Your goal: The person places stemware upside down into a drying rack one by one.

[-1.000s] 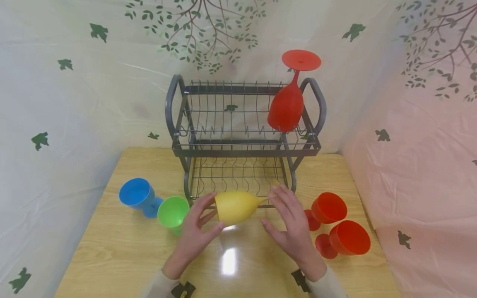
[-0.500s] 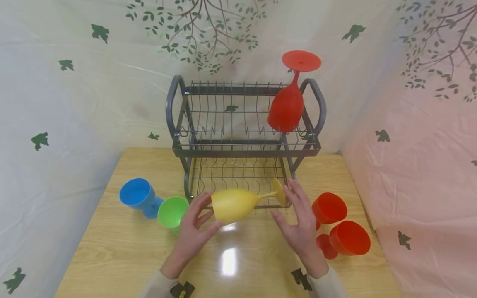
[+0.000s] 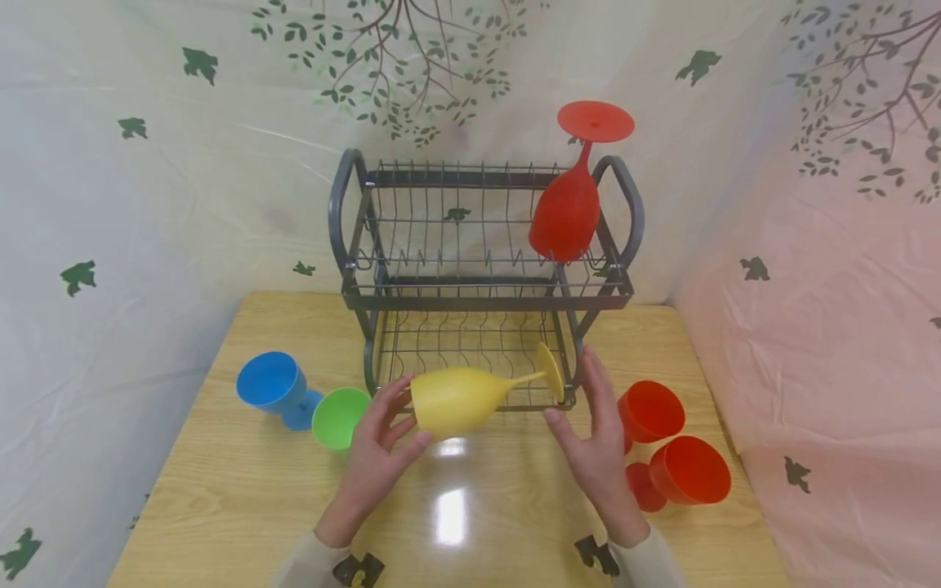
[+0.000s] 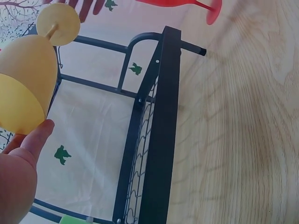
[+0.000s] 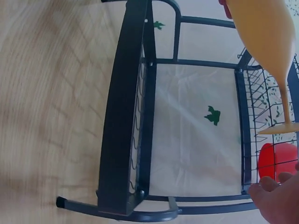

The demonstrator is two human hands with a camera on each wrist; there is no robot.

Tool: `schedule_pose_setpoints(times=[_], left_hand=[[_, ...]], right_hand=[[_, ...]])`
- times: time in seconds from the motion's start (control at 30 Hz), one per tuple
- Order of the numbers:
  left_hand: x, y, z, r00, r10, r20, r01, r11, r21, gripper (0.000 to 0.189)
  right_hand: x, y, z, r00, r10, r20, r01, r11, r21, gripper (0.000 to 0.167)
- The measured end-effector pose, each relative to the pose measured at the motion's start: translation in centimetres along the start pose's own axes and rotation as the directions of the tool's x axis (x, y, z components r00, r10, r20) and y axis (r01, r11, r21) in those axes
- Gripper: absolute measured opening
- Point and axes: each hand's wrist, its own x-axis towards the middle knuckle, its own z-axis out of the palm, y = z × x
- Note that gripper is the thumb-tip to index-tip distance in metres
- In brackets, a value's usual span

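A yellow plastic wine glass (image 3: 459, 400) lies sideways in the air before the dish rack, its rim to the left and its round foot to the right. My left hand (image 3: 378, 457) holds it by the rim, thumb below and fingers behind; the left wrist view shows the thumb (image 4: 39, 137) pressed at the rim's edge. Just right of the foot, my right hand (image 3: 595, 449) is spread with thumb and fingers apart, holding nothing. In the right wrist view its fingertips (image 5: 268, 184) are apart from the wine glass's foot (image 5: 280, 128).
A two-tier black dish rack (image 3: 485, 302) stands at the back, a red wine glass (image 3: 566, 212) upside down on its upper tier. Blue (image 3: 272, 384) and green (image 3: 341, 416) goblets are at left. Two red goblets (image 3: 691, 469) lie tipped at right.
My right hand has let go of the yellow wine glass's foot and moved right. My left hand has carried the glass slightly left and up.
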Motion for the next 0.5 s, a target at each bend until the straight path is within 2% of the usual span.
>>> schedule_pose_setpoints(times=[0.1,0.2,0.5], left_hand=[[0.0,0.0,0.0,1.0,-0.005,-0.002,0.005,1.0,-0.009,0.069],[0.0,0.1,0.1,1.0,-0.01,-0.002,0.009,1.0,-0.022,0.069],[0.3,0.0,0.4,1.0,-0.022,0.011,0.023,0.997,-0.074,0.07]], right_hand=[[-0.1,-0.3,0.0,0.992,0.124,0.032,-0.127,0.985,0.112,0.084],[-0.4,-0.3,0.1,0.976,0.211,0.048,-0.217,0.961,0.173,0.08],[-1.1,-0.2,0.9,0.937,0.344,0.067,-0.346,0.882,0.32,0.072]])
